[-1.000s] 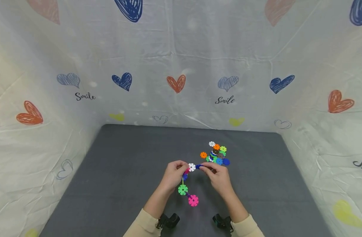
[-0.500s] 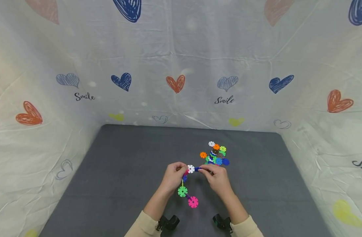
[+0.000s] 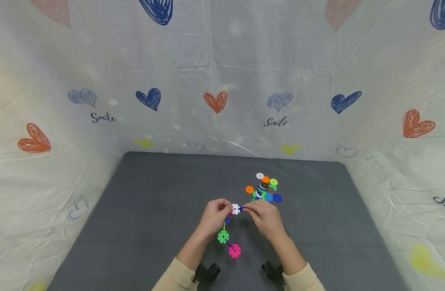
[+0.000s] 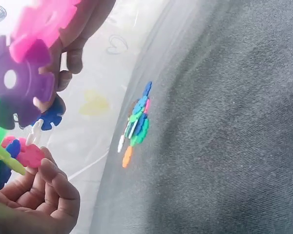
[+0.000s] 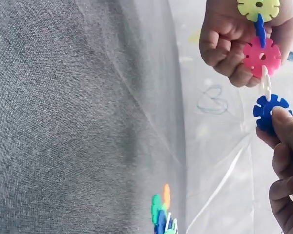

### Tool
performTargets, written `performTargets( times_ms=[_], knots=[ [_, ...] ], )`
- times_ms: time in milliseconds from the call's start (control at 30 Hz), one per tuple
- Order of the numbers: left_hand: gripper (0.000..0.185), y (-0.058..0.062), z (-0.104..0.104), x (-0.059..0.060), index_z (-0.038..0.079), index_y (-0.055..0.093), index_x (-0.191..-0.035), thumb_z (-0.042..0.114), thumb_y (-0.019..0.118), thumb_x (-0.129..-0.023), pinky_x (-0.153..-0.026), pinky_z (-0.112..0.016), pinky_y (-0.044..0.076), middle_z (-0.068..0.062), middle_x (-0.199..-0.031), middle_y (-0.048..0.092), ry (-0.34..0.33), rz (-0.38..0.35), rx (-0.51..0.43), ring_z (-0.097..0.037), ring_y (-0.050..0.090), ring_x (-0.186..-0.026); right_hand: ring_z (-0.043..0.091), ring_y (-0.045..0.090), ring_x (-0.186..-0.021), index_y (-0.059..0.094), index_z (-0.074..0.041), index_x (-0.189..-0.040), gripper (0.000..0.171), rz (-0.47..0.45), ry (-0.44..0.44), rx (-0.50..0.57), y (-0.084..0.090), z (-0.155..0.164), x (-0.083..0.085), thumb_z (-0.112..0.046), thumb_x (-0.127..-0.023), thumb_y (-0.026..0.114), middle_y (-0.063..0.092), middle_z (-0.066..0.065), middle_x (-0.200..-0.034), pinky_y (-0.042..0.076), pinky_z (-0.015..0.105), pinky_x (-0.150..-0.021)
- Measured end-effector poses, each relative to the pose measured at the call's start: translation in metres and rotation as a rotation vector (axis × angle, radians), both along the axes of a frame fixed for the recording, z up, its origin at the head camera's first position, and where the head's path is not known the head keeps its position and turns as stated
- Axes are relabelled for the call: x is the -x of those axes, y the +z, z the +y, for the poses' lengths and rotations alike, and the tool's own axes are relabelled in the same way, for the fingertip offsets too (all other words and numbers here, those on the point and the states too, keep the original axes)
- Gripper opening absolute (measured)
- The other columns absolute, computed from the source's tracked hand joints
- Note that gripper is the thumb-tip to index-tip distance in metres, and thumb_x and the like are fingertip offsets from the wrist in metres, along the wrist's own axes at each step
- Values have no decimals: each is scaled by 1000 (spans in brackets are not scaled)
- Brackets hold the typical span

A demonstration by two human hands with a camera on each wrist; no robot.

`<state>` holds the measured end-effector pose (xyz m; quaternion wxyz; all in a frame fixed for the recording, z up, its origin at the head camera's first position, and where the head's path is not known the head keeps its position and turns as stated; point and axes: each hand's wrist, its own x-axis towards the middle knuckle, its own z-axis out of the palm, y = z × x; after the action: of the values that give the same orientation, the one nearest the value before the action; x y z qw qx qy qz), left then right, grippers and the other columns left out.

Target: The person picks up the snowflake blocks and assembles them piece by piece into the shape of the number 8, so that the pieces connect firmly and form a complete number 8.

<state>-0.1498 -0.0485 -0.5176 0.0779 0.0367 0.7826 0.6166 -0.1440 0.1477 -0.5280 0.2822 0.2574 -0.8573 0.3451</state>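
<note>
A chain of slotted plastic snowflake discs hangs between the two hands. In the head view, my left hand (image 3: 212, 217) grips the chain beside a white disc (image 3: 236, 209); the right wrist view shows its fingers on a pink disc (image 5: 254, 54). My right hand (image 3: 267, 218) pinches the blue disc (image 5: 261, 110) at the chain's end between thumb and fingers. That blue disc joins the white one edge-on. Below the left hand hang another blue disc, a yellow disc (image 5: 259, 7), a green disc (image 3: 223, 237), a purple disc (image 4: 29, 92) and a bottom pink disc (image 3: 235, 251).
A cluster of coloured discs (image 3: 269, 197) lies beyond the right hand on the dark grey table (image 3: 164, 194). An orange disc (image 3: 249, 189) sits at its left edge. A heart-printed curtain (image 3: 244, 81) surrounds the table. Dark camera mounts (image 3: 209, 273) are worn on both wrists.
The hands and the chain have sunk slightly toward the person. The chain's lower end, with the green and bottom pink discs, has swung a little left. Both hands keep their holds.
</note>
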Motion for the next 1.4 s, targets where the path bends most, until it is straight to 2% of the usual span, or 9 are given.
performTargets(
  times_ms=[233, 467, 633, 800, 867, 967, 1133, 1267, 1400],
  knots=[
    [17, 0, 1, -3, -2, 69, -92, 12, 63, -99, -58, -24, 46, -6, -76, 61, -7, -33, -13, -14, 53, -65, 12, 69, -69, 81, -10, -85, 16, 45, 36, -56, 3, 0, -2, -7, -71, 89, 75, -1, -78, 58, 26, -66],
    [18, 2, 1, -5, -3, 70, -93, 12, 63, -99, -58, -26, 46, -4, -73, 60, -9, -77, -58, -15, 55, -65, 11, 68, -68, 80, -7, -85, 18, 71, 96, 11, 2, -1, -1, -1, -70, 88, 75, 0, -78, 57, 24, -64],
    [22, -4, -4, 1, -3, 72, -93, 16, 63, -99, -60, -27, 47, -2, -73, 61, -20, -122, -86, -13, 53, -66, 12, 70, -74, 80, -7, -90, 15, -79, 109, 49, 2, -1, 3, -3, -76, 85, 76, 1, -84, 58, 23, -68],
    [25, -8, -6, 5, -3, 74, -95, 20, 66, -97, -66, -28, 50, -2, -80, 65, -133, -164, -93, -14, 56, -72, 5, 64, -74, 80, -14, -96, 15, -257, 159, 81, -2, 9, 9, -8, -83, 82, 76, -4, -91, 55, 22, -64],
    [25, -9, -6, 5, -3, 74, -94, 21, 68, -97, -66, -30, 51, -1, -79, 65, -133, -173, -99, -14, 56, -70, 3, 58, -70, 80, -16, -102, 19, -301, 154, 78, -3, 14, 11, -10, -83, 82, 76, -6, -95, 51, 21, -61],
    [24, -10, -7, 5, -2, 74, -92, 21, 69, -96, -67, -34, 53, 0, -74, 64, -69, -177, -101, -15, 57, -68, 3, 56, -69, 79, -17, -108, 27, -338, 67, 74, -3, 23, 13, -12, -82, 84, 75, -4, -104, 49, 21, -59],
    [24, -8, -10, 6, -4, 72, -93, 20, 69, -95, -67, -30, 52, 0, -74, 63, 34, -196, -147, -15, 57, -69, 13, 64, -80, 78, -12, -110, 27, -414, -218, 74, -9, 48, 19, -15, -84, 83, 74, 5, -113, 54, 28, -66],
    [25, -4, -11, 8, -6, 71, -96, 18, 68, -96, -65, -29, 50, 0, -75, 64, 81, -202, -206, -14, 57, -68, 28, 67, -89, 75, -4, -114, 30, -555, -431, 64, -18, 67, 25, -22, -91, 77, 72, 16, -112, 57, 43, -75],
    [25, -1, -11, 9, -7, 70, -97, 18, 68, -96, -65, -30, 50, 1, -73, 65, 103, -216, -238, -12, 57, -66, 37, 66, -99, 69, 3, -120, 43, -697, -532, 28, -27, 78, 32, -31, -93, 74, 69, 23, -111, 53, 54, -85]
  ],
)
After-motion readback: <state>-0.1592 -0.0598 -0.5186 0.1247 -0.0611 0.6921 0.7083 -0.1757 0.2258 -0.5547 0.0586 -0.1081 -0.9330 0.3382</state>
